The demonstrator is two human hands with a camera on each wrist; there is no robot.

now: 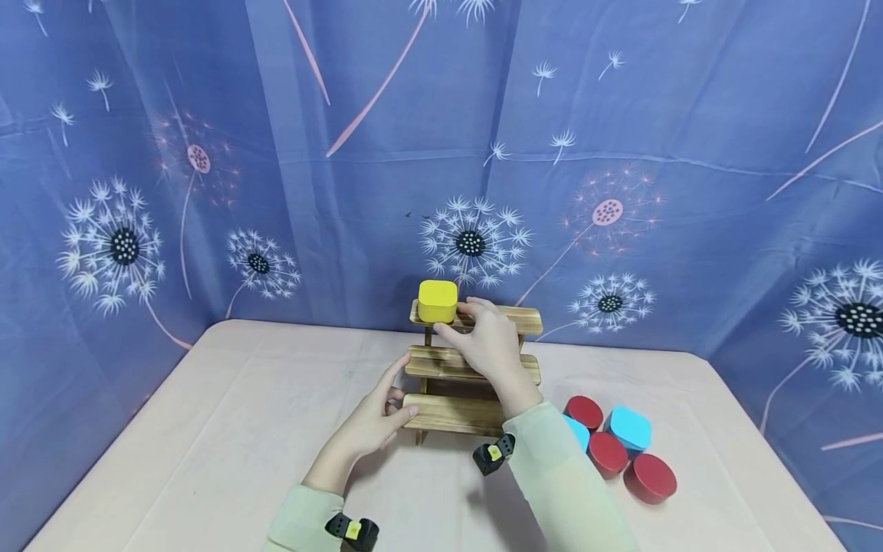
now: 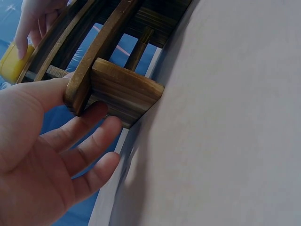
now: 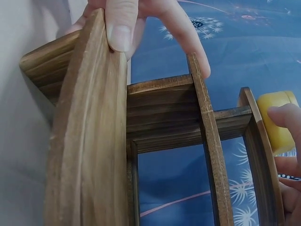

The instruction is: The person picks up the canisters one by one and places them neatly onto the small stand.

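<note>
Fingers (image 1: 474, 309) of the nearer right hand (image 1: 491, 343) touch the yellow box (image 1: 438, 301) just left of them, pinched or not I cannot tell, around mid-frame atop the wooden stand (image 1: 441, 363), whose left end the left hand (image 1: 370, 421) grips

The right grip (image 1: 488, 337) reaches farther forward than the left grip (image 1: 367, 420).

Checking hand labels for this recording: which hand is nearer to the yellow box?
Right. The right hand touches the yellow box on the top shelf of the wooden stand; the left hand is lower and farther off, at the left end of the bottom shelf.
</note>
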